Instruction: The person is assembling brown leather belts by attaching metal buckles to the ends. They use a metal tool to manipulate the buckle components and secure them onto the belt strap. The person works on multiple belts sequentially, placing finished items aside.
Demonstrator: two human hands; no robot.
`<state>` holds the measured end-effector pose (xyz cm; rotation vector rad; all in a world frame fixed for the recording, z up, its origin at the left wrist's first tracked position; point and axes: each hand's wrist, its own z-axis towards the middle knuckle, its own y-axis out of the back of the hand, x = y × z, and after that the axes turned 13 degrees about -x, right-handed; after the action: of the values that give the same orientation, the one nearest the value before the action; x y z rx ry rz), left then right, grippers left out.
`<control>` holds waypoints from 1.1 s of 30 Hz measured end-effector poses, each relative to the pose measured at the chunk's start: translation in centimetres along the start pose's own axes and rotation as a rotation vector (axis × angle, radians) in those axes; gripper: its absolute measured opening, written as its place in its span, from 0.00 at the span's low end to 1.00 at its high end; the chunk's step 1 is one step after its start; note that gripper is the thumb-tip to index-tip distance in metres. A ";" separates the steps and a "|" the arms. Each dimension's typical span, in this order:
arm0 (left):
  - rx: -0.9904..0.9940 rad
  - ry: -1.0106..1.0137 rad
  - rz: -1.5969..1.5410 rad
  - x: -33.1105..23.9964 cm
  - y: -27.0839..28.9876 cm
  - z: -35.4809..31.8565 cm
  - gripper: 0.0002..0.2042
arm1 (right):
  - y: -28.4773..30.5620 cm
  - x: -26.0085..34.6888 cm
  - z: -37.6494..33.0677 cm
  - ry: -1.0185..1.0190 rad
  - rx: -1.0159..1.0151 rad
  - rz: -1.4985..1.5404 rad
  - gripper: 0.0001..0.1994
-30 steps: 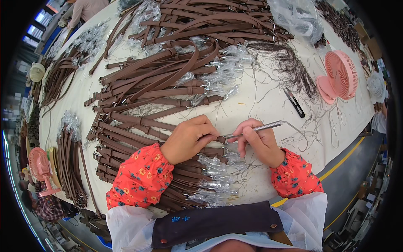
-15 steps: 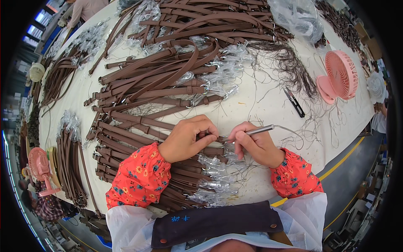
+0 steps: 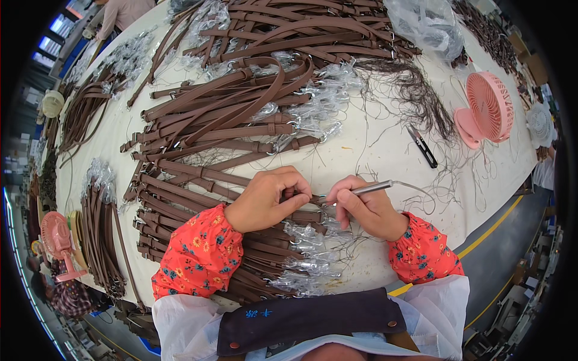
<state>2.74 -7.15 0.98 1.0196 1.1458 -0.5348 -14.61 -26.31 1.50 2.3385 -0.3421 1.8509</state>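
My left hand (image 3: 268, 195) is closed, thumb and fingers pinching the end of a brown strap (image 3: 315, 199); most of that end is hidden by the fingers. My right hand (image 3: 368, 209) grips a slim metal pen-shaped tool (image 3: 374, 187) with a thin cord trailing from its back end. The tool's tip points left and meets, or nearly meets, the strap end; I cannot tell which. Beneath both hands lie rows of brown straps (image 3: 180, 192), their metal clips wrapped in clear plastic (image 3: 310, 265).
Black-handled thread snips (image 3: 422, 147) lie right of a heap of dark loose threads (image 3: 415, 96). A pink fan (image 3: 487, 108) stands at the right, another pink fan (image 3: 57, 240) at the left edge. More straps (image 3: 313, 30) pile up at the back, beside a clear plastic bag (image 3: 424, 27).
My left hand has shifted very slightly to the left. My right hand and the tool stay in nearly the same place.
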 end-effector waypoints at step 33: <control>-0.116 -0.324 0.328 -0.3 0.8 0.2 0.10 | 0.0 -1.1 0.2 0.151 -0.072 0.137 0.12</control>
<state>3.31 -6.97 1.60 0.9558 0.6969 -0.3498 -14.65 -26.23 0.43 2.1626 -0.5527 2.0255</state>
